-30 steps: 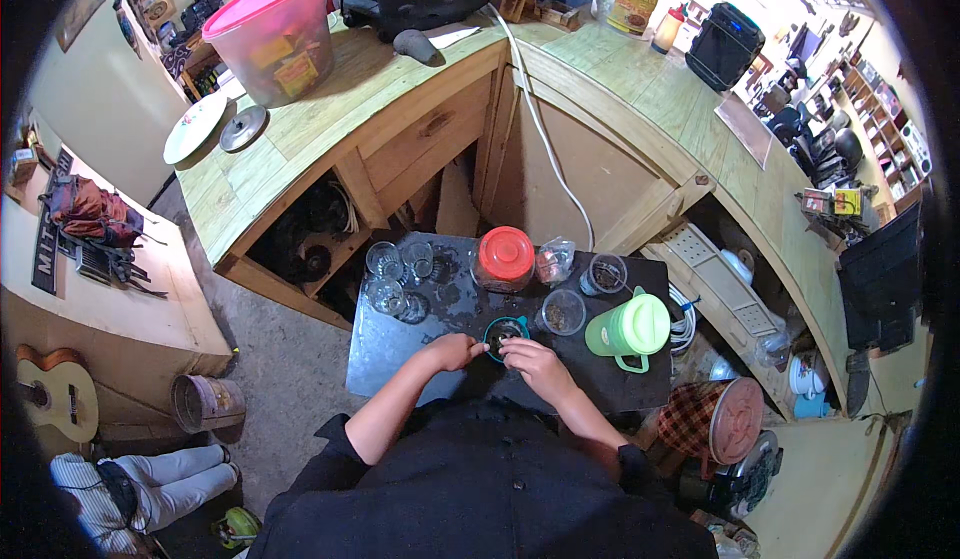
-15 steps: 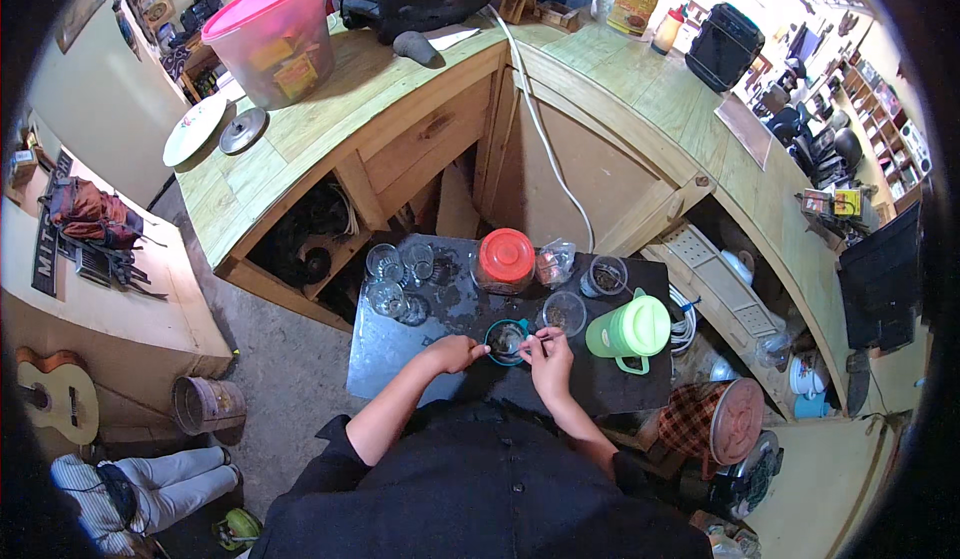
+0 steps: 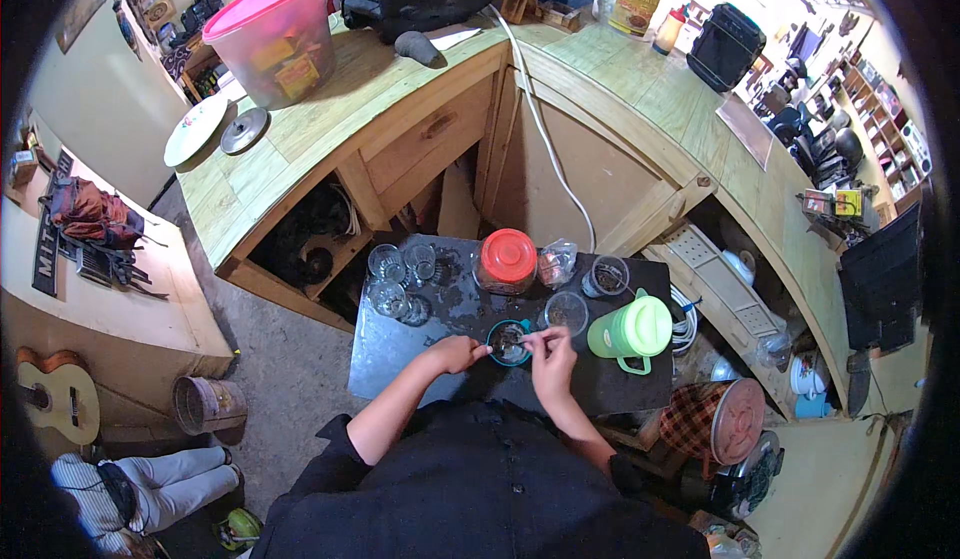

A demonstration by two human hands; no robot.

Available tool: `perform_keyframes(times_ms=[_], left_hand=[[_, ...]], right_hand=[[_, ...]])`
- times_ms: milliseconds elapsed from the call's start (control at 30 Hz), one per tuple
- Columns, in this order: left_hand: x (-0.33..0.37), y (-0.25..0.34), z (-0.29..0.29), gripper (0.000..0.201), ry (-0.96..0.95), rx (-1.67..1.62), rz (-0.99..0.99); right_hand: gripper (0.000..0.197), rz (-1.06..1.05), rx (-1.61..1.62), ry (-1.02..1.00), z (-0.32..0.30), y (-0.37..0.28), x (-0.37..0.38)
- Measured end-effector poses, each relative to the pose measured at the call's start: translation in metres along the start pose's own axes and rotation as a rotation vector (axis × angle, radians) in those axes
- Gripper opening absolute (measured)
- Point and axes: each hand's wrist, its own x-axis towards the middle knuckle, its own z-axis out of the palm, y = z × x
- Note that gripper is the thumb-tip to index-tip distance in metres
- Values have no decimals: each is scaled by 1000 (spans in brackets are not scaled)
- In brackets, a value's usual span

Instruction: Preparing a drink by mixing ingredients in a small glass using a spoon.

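Note:
A small round teal-rimmed container [image 3: 511,362] sits near the front of the low dark table [image 3: 470,314]; something dark and whitish shows inside it. My left hand [image 3: 457,355] is closed on its left edge. Over its right side, my right hand [image 3: 551,353] pinches what looks like a spoon [image 3: 523,340], its tip down in the container. Just beyond my right hand stands a clear plastic tub [image 3: 567,313] with dark bits in it. A red-lidded jar [image 3: 506,261] is behind the container, and a light green pitcher [image 3: 630,331] stands to the right.
Several clear glasses [image 3: 389,299] are grouped at the table's left. A clear plastic bag [image 3: 556,263] and another clear tub [image 3: 606,276] stand at the back. Wooden counters [image 3: 400,134] wrap around the far side. A white cable [image 3: 553,139] hangs down, and a checkered-cloth bundle [image 3: 690,417] is at right.
My right hand has shifted slightly with the spoon, which moves inside the container. My left hand keeps its grip on the edge.

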Motion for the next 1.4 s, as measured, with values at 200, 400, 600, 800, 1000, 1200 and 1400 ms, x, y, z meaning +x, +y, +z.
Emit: perform_keyframes(times_ms=[200,400,600,800,1000,1200,1400], left_hand=[[-4,3,-2,58,-9,-41,6],[-4,3,-1,58,3,-49,-10],[-2,0,1,59,6,-53,8],[0,-2,3,59,-5,-51,-14],[0,-3,4,59,24,-47,26],[-2,0,0,59,-7,-49,-12],[-1,-2,2,57,1,-40,17]], right_hand=[[12,-94,-143,-62,-2,11,-21],[13,-46,-90,-41,-3,6,-8],[11,-157,-239,-104,-1,12,-17],[10,-105,-51,-24,7,11,-8],[12,-104,-123,-37,0,29,-14],[12,-124,-65,-16,12,10,-2],[11,-134,-129,-9,0,33,-11]])
